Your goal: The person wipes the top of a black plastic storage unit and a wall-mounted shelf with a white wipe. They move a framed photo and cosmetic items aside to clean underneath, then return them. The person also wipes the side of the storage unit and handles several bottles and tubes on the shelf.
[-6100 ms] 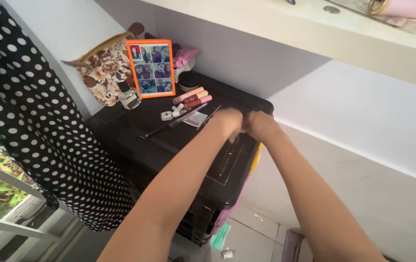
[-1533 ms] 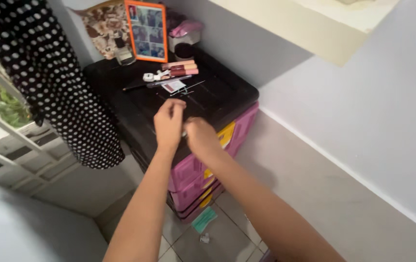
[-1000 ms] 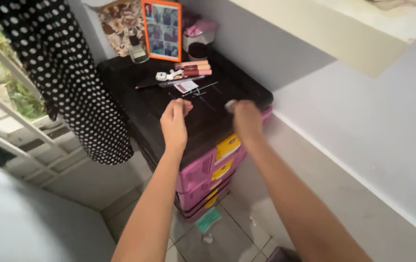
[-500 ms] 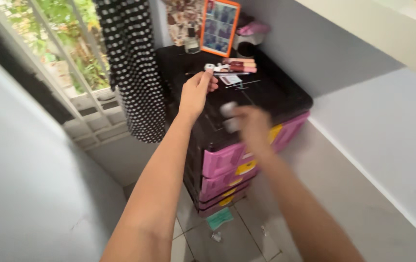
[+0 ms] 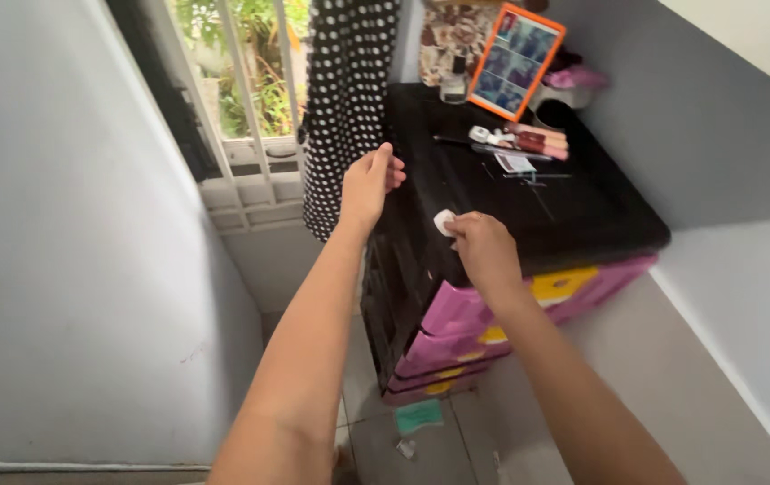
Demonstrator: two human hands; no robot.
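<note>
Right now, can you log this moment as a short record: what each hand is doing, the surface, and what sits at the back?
left hand: left hand raised by the near left edge of the cabinet top, fingers loosely curled, nothing visible in its grip
right hand: right hand pinches a small white pad at its fingertips, over the front edge of the top
surface: black cabinet top above pink drawers
back of top: orange photo frame, small glass bottle, lip tubes
left of cabinet: polka-dot cloth hanging by the barred window
</note>
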